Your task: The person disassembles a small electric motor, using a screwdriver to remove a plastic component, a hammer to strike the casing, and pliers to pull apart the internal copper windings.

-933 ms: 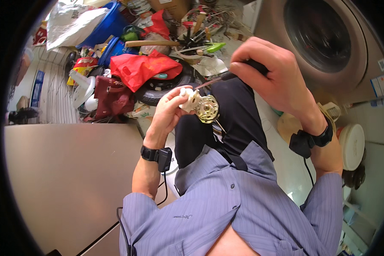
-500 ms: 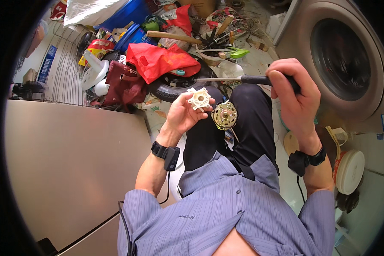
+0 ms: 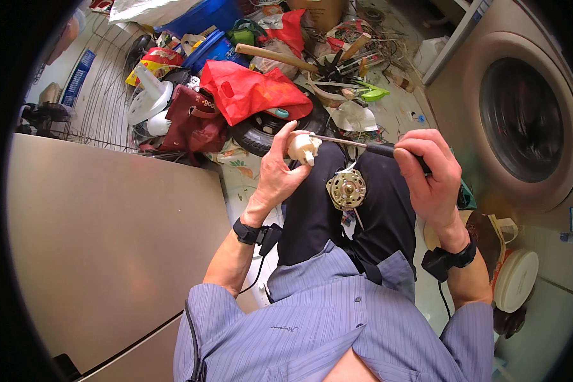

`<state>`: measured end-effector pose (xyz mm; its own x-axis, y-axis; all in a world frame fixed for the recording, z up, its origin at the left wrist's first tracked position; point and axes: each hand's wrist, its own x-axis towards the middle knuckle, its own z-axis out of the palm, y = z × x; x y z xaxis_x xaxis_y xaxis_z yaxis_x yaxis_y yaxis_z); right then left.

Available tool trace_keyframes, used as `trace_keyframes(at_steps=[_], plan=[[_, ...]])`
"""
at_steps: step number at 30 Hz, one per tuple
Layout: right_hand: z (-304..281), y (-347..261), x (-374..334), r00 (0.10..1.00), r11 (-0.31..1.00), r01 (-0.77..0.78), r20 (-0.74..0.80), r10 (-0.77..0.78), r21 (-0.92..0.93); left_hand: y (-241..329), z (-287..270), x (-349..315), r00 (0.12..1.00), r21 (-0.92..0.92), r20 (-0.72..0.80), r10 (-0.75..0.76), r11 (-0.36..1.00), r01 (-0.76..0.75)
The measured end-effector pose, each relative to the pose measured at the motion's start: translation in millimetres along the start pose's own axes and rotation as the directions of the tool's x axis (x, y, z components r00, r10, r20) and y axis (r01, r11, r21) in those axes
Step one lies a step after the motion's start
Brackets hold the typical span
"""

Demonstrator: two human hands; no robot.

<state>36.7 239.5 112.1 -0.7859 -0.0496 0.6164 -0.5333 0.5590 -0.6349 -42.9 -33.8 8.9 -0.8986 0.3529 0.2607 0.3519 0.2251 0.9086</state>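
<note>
My left hand (image 3: 277, 177) grips a cream-white plastic motor housing (image 3: 304, 148) between thumb and fingers, turned so that its side shows. My right hand (image 3: 431, 173) is closed round the black handle of a screwdriver (image 3: 381, 149). The metal shaft runs leftward, and its tip meets the upper edge of the housing; whether it sits in a hole is too small to tell. Between my knees rests a small round electric motor (image 3: 347, 190), its slotted metal face and central shaft showing. Neither hand touches it.
Ahead lie a tyre (image 3: 254, 137), a red bag (image 3: 251, 92), a maroon bag (image 3: 194, 118) and a wooden-handled tool (image 3: 277, 57). A washing machine (image 3: 471, 121) stands right, with a white-lidded bucket (image 3: 517, 280) nearer me. A large smooth beige panel (image 3: 108, 235) fills the left.
The screwdriver has come down and left, and its tip now meets the housing. My left hand has tilted the housing from face-up to side-on. The view has shifted slightly.
</note>
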Motion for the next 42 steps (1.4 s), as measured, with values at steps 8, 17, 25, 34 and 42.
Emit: trace_keyframes(at_steps=[8, 17, 25, 34, 42], plan=[[4, 4, 6, 0.967, 0.974, -0.195, -0.145, 0.21, 0.116, -9, 4, 9, 0.926, -0.594, 0.087, -0.367, 0.727, 0.344], [9, -11, 9, 0.947, 0.938, -0.203, -0.187, 0.261, 0.281, -24, 2, 23, 0.832, -0.895, 0.376, -0.407, 0.072, 0.44], [7, -5, 5, 0.961, 0.956, -0.24, -0.1, 0.259, 0.169, -25, -1, 25, 0.83, -0.863, 0.501, -0.246, -0.072, 0.5], [13, 1, 6, 0.988, 0.992, -0.126, -0.09, 0.128, 0.027, -6, -2, 33, 0.773, -0.864, 0.425, -0.471, 0.044, 0.502], [15, 7, 6, 0.983, 0.985, -0.104, -0.136, 0.123, 0.139, -20, -5, 35, 0.844, -0.9, 0.432, -0.319, -0.206, 0.383]])
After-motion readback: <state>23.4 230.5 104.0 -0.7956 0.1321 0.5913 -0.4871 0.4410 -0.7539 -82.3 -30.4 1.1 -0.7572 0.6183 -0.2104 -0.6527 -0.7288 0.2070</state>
